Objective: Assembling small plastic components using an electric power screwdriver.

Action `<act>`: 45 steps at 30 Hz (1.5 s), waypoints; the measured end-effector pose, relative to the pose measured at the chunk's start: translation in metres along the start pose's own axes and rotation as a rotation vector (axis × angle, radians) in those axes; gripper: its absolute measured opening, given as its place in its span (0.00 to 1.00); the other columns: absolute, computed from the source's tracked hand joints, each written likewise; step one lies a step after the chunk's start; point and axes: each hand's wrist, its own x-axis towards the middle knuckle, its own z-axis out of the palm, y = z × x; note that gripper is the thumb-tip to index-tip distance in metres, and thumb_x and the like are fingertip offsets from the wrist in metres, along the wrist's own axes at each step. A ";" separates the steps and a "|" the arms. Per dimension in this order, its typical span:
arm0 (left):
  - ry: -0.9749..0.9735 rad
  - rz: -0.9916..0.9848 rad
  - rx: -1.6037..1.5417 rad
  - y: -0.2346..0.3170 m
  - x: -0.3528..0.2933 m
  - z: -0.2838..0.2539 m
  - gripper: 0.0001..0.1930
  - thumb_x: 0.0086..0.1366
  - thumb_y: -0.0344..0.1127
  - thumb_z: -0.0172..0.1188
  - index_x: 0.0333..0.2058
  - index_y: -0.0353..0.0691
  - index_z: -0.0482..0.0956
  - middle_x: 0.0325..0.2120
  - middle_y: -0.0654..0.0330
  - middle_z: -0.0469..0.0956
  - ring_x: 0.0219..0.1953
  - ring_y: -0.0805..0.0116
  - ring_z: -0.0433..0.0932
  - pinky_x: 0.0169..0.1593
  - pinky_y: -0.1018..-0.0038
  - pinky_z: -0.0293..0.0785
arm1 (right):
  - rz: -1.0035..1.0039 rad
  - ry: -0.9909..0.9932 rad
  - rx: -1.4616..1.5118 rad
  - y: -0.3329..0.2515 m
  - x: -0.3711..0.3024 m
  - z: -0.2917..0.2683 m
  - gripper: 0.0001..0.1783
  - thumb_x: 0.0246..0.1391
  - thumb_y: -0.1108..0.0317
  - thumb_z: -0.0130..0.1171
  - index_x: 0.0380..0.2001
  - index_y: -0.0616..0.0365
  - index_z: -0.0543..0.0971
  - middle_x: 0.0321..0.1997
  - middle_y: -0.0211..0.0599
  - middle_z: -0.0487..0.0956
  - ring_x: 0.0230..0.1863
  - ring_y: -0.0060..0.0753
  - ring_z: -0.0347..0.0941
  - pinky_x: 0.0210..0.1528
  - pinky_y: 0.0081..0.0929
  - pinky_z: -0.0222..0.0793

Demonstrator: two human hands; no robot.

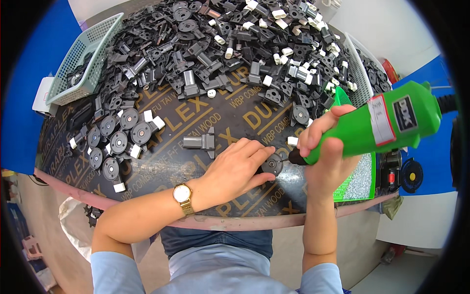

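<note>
My right hand (329, 164) is wrapped round a green electric screwdriver (362, 125), which lies tilted with its cord leaving at the right. Its black nose and thin bit point left onto a round black plastic part (272, 166) on the table. My left hand (235, 169) pinches this part from the left, thumb on the near side and fingers on the far side; the fingers hide some of it. A gold watch (183, 194) is on my left wrist. Just beyond that hand lies a loose black plastic fitting (199, 142) with a tube-shaped end.
A large heap of black plastic parts (196, 54) with white caps covers the far table. Several round parts with white tips (118, 142) lie at the left. Baskets stand at far left (98, 54) and far right (360, 73). A green tray (374, 176) of small metal pieces sits by my right wrist.
</note>
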 end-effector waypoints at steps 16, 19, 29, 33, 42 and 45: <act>-0.027 0.026 0.073 0.008 0.006 -0.006 0.24 0.50 0.41 0.67 0.44 0.34 0.75 0.29 0.57 0.70 0.34 0.58 0.69 0.38 0.67 0.69 | -0.044 0.090 0.036 -0.014 -0.001 -0.014 0.33 0.54 0.50 0.58 0.51 0.64 0.60 0.21 0.30 0.67 0.16 0.19 0.62 0.19 0.18 0.61; -0.123 0.010 0.097 0.008 0.004 -0.020 0.26 0.51 0.38 0.66 0.49 0.37 0.74 0.33 0.57 0.73 0.37 0.57 0.71 0.42 0.66 0.69 | -0.022 0.139 0.083 -0.037 -0.009 -0.061 0.41 0.52 0.33 0.48 0.53 0.60 0.58 0.20 0.27 0.63 0.15 0.18 0.58 0.18 0.18 0.58; -0.293 0.073 0.069 0.008 0.007 -0.022 0.21 0.55 0.23 0.50 0.50 0.40 0.74 0.57 0.52 0.66 0.61 0.53 0.62 0.61 0.59 0.57 | -0.024 0.257 -0.286 -0.029 -0.048 -0.131 0.43 0.50 0.31 0.48 0.52 0.60 0.58 0.17 0.27 0.63 0.14 0.18 0.59 0.18 0.17 0.57; -0.301 0.058 0.087 0.011 0.008 -0.021 0.20 0.56 0.25 0.55 0.50 0.40 0.74 0.57 0.53 0.67 0.60 0.53 0.64 0.61 0.59 0.57 | -0.016 0.283 -0.263 -0.027 -0.051 -0.132 0.44 0.49 0.31 0.48 0.52 0.61 0.58 0.17 0.27 0.64 0.14 0.18 0.59 0.17 0.16 0.56; -0.298 0.028 -0.007 0.007 0.006 -0.020 0.32 0.56 0.37 0.62 0.59 0.38 0.61 0.57 0.54 0.66 0.61 0.52 0.61 0.61 0.57 0.55 | -0.032 0.283 -0.324 -0.027 -0.051 -0.127 0.44 0.47 0.32 0.52 0.50 0.61 0.60 0.17 0.28 0.64 0.14 0.18 0.59 0.18 0.17 0.58; -0.254 0.016 -0.029 0.010 0.007 -0.020 0.36 0.53 0.39 0.65 0.58 0.38 0.60 0.55 0.52 0.66 0.61 0.50 0.59 0.60 0.57 0.55 | -0.026 0.292 -0.356 -0.028 -0.050 -0.123 0.44 0.47 0.33 0.53 0.51 0.61 0.59 0.17 0.28 0.64 0.14 0.18 0.59 0.18 0.18 0.59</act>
